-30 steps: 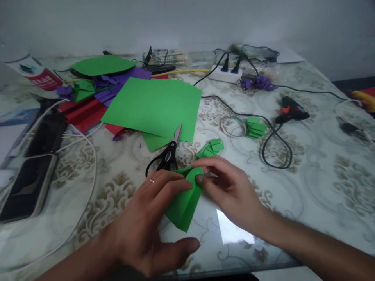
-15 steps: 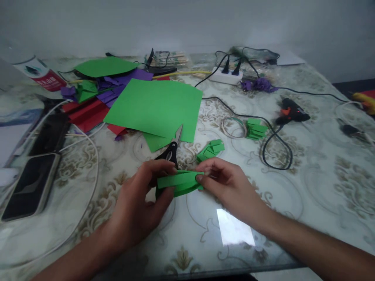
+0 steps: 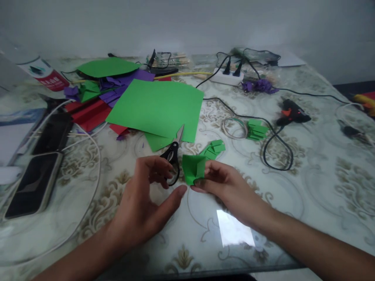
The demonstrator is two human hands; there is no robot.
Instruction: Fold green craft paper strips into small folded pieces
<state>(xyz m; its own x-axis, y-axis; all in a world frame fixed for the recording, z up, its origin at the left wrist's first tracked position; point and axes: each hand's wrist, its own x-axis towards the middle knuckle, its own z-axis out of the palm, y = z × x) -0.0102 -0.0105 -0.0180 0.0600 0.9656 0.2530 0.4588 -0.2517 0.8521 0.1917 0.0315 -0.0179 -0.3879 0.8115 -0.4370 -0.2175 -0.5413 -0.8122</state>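
Pinched between the thumb and fingers of my right hand (image 3: 222,179) is a folded green paper piece (image 3: 191,168), turned so its creased inside faces me. My left hand (image 3: 152,191) is just left of it, thumb and fingers apart with nothing between them. Black-handled scissors (image 3: 172,152) lie beyond my left fingers, their blades pointing at a large green paper sheet (image 3: 158,109). Another folded green paper piece (image 3: 215,147) lies just behind the held one. Farther right, a third green folded piece (image 3: 256,130) sits beside a roll of tape (image 3: 234,128).
A black glue gun (image 3: 293,112) with a looping cord lies at the right. A white power strip (image 3: 227,76) with plugs stands at the back. Phone (image 3: 33,185), white cable (image 3: 98,168) and red paper (image 3: 90,113) occupy the left. A paper cup (image 3: 43,74) is tipped at back left.
My left hand has let go of the green paper and opened. My right hand keeps hold of it, and the paper has turned from lying lengthwise to standing with its folded inside showing.
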